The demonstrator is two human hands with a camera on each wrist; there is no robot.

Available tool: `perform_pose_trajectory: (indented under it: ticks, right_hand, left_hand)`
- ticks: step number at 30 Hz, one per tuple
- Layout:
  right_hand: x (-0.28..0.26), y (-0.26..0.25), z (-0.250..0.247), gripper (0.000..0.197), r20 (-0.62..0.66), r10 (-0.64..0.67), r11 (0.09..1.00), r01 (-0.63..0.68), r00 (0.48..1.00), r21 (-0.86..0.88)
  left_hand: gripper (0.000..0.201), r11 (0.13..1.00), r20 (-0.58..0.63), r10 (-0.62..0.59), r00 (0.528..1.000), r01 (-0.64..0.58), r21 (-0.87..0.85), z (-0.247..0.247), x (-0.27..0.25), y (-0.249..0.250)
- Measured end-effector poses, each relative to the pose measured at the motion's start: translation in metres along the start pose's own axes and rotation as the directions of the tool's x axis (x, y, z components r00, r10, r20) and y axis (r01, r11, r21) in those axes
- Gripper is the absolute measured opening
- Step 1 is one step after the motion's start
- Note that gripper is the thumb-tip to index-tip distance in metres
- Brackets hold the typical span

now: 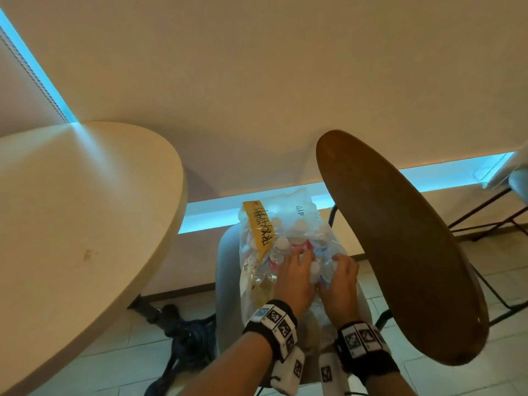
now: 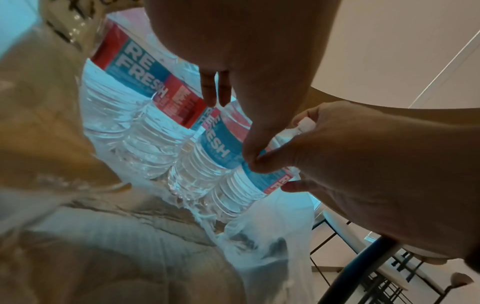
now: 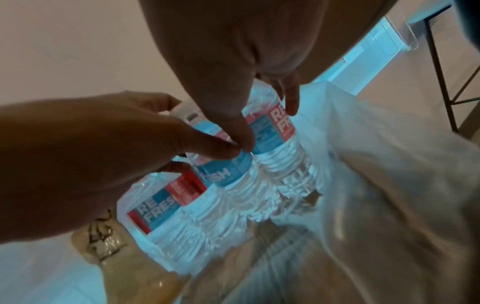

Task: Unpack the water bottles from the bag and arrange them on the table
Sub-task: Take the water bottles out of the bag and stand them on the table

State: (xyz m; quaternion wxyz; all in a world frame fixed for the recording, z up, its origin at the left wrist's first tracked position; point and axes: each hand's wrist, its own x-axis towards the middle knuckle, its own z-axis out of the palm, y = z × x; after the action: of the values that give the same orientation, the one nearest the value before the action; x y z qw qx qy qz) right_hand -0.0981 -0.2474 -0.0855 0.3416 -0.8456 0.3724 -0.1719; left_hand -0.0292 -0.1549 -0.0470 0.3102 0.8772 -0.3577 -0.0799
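A clear plastic bag (image 1: 288, 207) with a yellow handwritten tape strip (image 1: 261, 227) stands on a grey chair seat (image 1: 227, 270) and holds several white-capped water bottles with red and blue labels. My left hand (image 1: 295, 267) and right hand (image 1: 343, 277) both grip one bottle (image 1: 315, 268) at the near side of the bag. In the left wrist view, the right hand (image 2: 376, 174) wraps that bottle (image 2: 233, 201) under its cap. The right wrist view shows both thumbs meeting on its label (image 3: 228, 171), the left hand (image 3: 91, 154) coming in from the left.
A round cream table (image 1: 71, 224) stands close on the left, on a black base (image 1: 183, 332). A brown round top (image 1: 400, 252) overhangs the bag's right side. Black metal chair legs (image 1: 491, 212) stand at the far right on the tiled floor.
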Motion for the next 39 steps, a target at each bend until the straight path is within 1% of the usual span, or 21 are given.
perform_pose_trajectory:
  ticks: [2,5,6,8,11,14,17,20,23,26,27,29,31,33,39]
  right_hand:
    - [-0.006,0.010,0.000,0.063,0.045,0.017,0.998,-0.019,0.999,0.062]
    - [-0.012,0.003,-0.016,0.053,-0.006,-0.003,0.986,0.004,1.000,0.167]
    - [-0.014,-0.002,-0.023,0.053,-0.031,-0.009,0.973,0.015,0.999,0.229]
    - [-0.019,-0.013,-0.043,0.054,-0.069,-0.063,0.955,0.081,0.996,0.285]
    - [-0.024,-0.041,-0.081,0.065,-0.052,-0.166,0.939,0.174,0.985,0.297]
    - [-0.027,-0.083,-0.123,0.072,-0.083,-0.333,0.898,0.342,0.939,0.276]
    - [-0.029,-0.133,-0.165,0.076,-0.084,-0.452,0.850,0.457,0.888,0.261]
    - [-0.030,-0.185,-0.198,0.076,-0.097,-0.575,0.762,0.575,0.812,0.298]
    - [-0.030,-0.237,-0.215,0.076,-0.118,-0.676,0.655,0.667,0.727,0.355]
    - [-0.033,-0.284,-0.213,0.075,-0.120,-0.752,0.562,0.725,0.648,0.399]
    - [-0.034,-0.302,-0.207,0.076,-0.107,-0.785,0.523,0.745,0.610,0.415]
    - [-0.036,-0.326,-0.200,0.076,-0.075,-0.823,0.476,0.755,0.563,0.451]
    - [-0.040,-0.355,-0.182,0.074,-0.039,-0.854,0.434,0.753,0.518,0.495]
    - [-0.045,-0.382,-0.160,0.071,0.000,-0.874,0.407,0.732,0.486,0.546]
    - [-0.070,-0.447,-0.090,0.070,0.109,-0.908,0.384,0.704,0.404,0.598]
  left_hand:
    - [0.048,0.999,0.039,-0.012,0.999,0.014,-0.050,-0.001,-0.004,0.003]
    - [0.042,0.993,0.025,-0.038,0.999,0.041,-0.112,-0.009,-0.007,0.006]
    - [0.043,0.988,0.004,-0.055,0.998,0.055,-0.143,-0.014,-0.009,0.008]
    - [0.047,0.970,-0.056,-0.074,0.996,0.059,-0.234,-0.027,-0.013,0.012]
    - [0.050,0.952,-0.192,-0.090,0.977,0.028,-0.305,-0.056,-0.025,0.022]
    - [0.050,0.934,-0.296,-0.074,0.952,-0.038,-0.354,-0.099,-0.043,0.042]
    - [0.057,0.929,-0.410,-0.067,0.910,-0.093,-0.358,-0.151,-0.060,0.067]
    - [0.060,0.913,-0.508,-0.041,0.861,-0.174,-0.369,-0.206,-0.078,0.087]
    - [0.062,0.900,-0.581,-0.014,0.814,-0.244,-0.363,-0.258,-0.098,0.098]
    - [0.067,0.921,-0.637,-0.007,0.771,-0.243,-0.305,-0.303,-0.119,0.099]
    - [0.070,0.934,-0.665,-0.009,0.746,-0.231,-0.271,-0.319,-0.128,0.094]
    - [0.074,0.950,-0.683,-0.024,0.730,-0.196,-0.243,-0.337,-0.135,0.087]
    - [0.075,0.965,-0.717,-0.059,0.694,-0.144,-0.218,-0.357,-0.149,0.072]
    - [0.075,0.973,-0.747,-0.113,0.656,-0.078,-0.216,-0.373,-0.163,0.057]
    - [0.077,0.971,-0.812,-0.238,0.533,0.123,-0.204,-0.406,-0.200,0.015]
